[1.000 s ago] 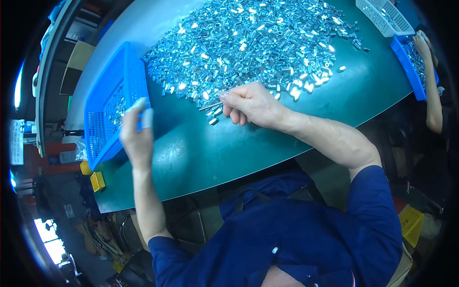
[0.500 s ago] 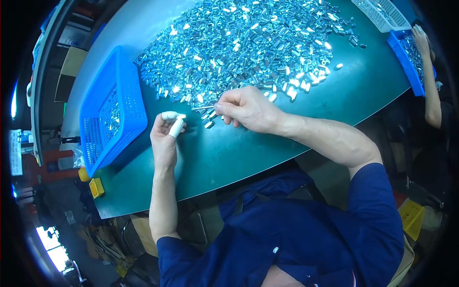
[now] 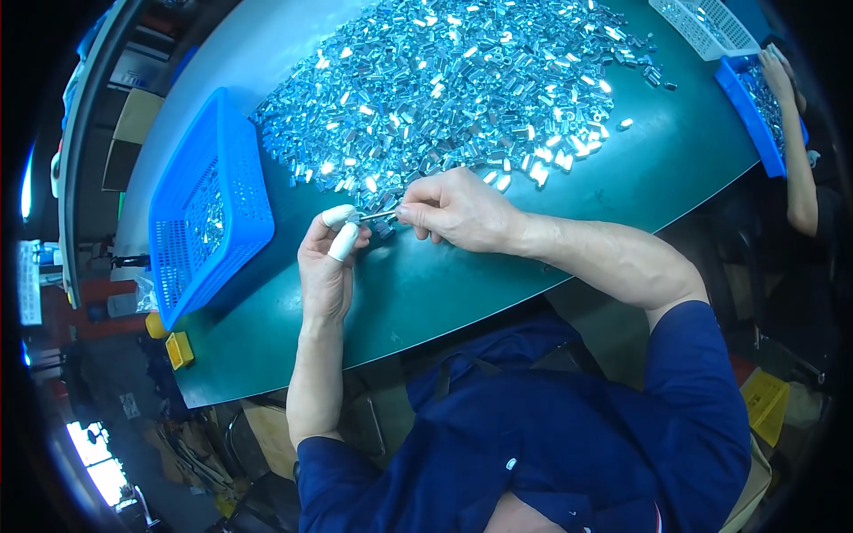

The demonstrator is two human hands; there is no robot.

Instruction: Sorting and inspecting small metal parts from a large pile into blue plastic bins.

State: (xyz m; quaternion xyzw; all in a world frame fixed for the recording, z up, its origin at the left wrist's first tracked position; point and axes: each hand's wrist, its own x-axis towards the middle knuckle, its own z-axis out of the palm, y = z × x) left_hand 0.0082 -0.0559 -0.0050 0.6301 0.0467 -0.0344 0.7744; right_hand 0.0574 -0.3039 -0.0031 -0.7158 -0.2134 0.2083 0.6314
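Observation:
My right hand [image 3: 462,211] pinches a thin metal rod [image 3: 379,216] between thumb and fingers, its free end pointing left. White finger covers sheathe the thumb and forefinger of my left hand [image 3: 325,271]. Those two fingertips are closed at the rod's left end, on what looks like a small shiny metal piece [image 3: 356,218], mostly hidden by them. Just beyond both hands spreads a large heap of small silvery metal parts [image 3: 444,98], many of them short and block-like or tubular.
A blue perforated basket [image 3: 249,200] with metal parts inside stands left on the green table [image 3: 426,298]. Small yellow bins [image 3: 179,350] sit by the table's left corner. At far right, another person's hand [image 3: 777,75] is at a blue tray [image 3: 746,111], beside a white basket [image 3: 711,40].
My left hand has moved right and slightly up, so its fingertips now meet the rod's end. My right hand has barely shifted and still grips the rod.

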